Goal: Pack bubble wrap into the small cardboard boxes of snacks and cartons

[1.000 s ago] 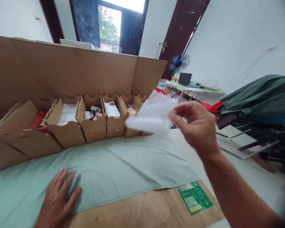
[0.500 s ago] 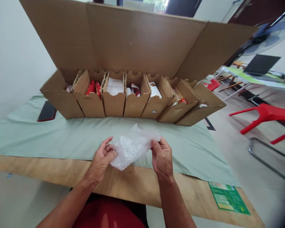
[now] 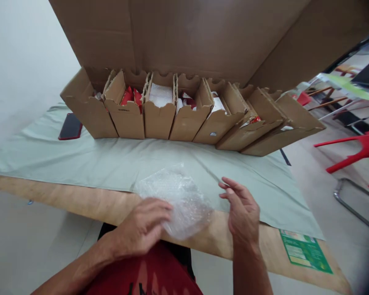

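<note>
A crumpled sheet of clear bubble wrap (image 3: 181, 196) is spread over the front edge of the table, partly above the cloth and partly above the bare wood. My left hand (image 3: 147, 223) is on its lower left side, fingers closed on the plastic; motion blurs the hand and hides the thumb's exact place. To the right of the wrap, my right hand (image 3: 241, 209) is raised and apart from it, with fingers spread and nothing between them.
A row of cardboard bins (image 3: 158, 121) stands behind, holding red packets (image 3: 127, 96), a white bubble-wrapped item (image 3: 160, 95) and other goods. A tall cardboard panel (image 3: 187, 37) rises behind them. A dark phone (image 3: 70, 126) lies left, a green printed sheet (image 3: 306, 252) right.
My right hand has let go of the bubble wrap and moved right. The left hand has turned palm down and shifted lower with the wrap. The view has tilted downward.
</note>
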